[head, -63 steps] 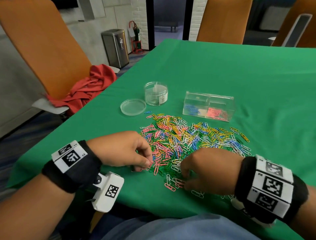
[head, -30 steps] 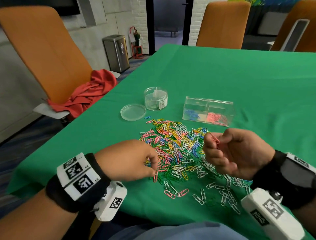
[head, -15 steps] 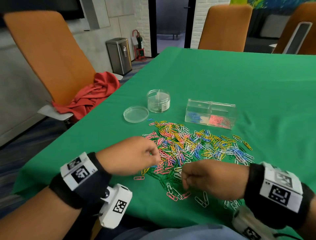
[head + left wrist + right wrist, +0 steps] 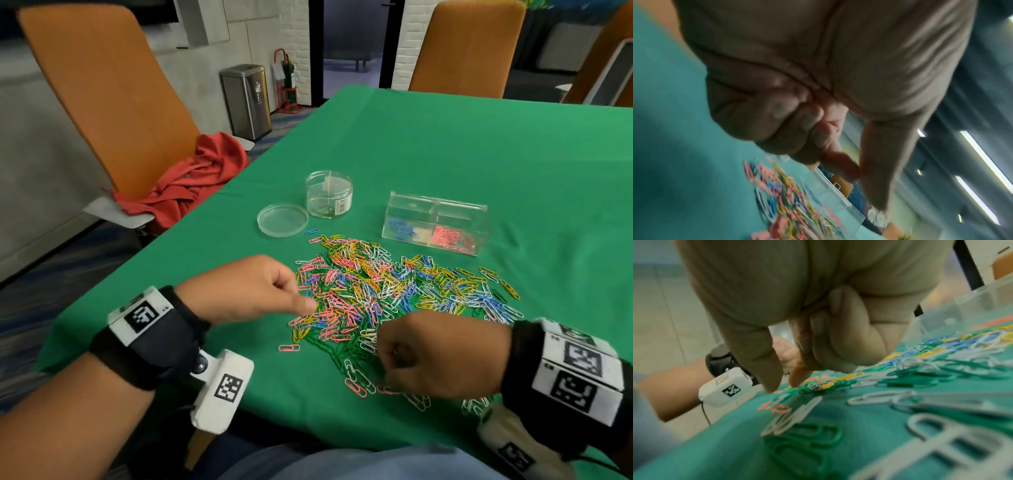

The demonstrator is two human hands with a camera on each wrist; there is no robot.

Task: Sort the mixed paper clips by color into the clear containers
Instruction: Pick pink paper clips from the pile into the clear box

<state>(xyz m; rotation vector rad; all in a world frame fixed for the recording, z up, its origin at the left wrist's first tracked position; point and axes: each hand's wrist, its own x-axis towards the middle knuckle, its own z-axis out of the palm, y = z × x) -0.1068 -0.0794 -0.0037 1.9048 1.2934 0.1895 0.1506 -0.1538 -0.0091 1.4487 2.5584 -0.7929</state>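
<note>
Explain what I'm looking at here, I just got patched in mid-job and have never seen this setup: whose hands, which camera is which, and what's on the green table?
No robot: a person works with bare hands, a camera strapped to each wrist and one on the head.

The wide picture is the head camera, looking down at the green table. The other two look along each hand from the wrist, and both are blurred.

On the table lies a pile of mixed paper clips. Behind it stands a clear divided box with blue clips in its left part and pink in its right, a round clear tub, and its lid lying flat.

The left hand and right hand both reach fingers-curled into the near edge of the pile. Whether either has a clip pinched, I cannot tell.
</note>
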